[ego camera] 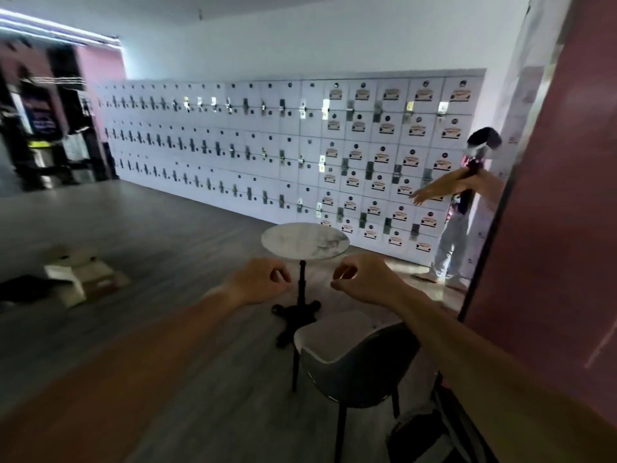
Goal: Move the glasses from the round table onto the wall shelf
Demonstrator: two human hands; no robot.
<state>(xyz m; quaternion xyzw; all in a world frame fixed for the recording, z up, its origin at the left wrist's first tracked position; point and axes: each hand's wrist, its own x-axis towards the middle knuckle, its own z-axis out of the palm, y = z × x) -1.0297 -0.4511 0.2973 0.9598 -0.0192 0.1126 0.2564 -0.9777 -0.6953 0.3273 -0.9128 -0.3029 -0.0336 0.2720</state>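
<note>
Round table (304, 241): 1, beyond 2 hands, left (258, 281), right (362, 280).

The round table (305, 241) stands mid-floor, with a chair (354, 362) just before it and to its right. Behind the table a bank of lockers (267, 145) runs along the far wall, and a second person (457, 208) stands at its right end. Boxes (81, 272) lie on the floor well to the table's left.
</note>
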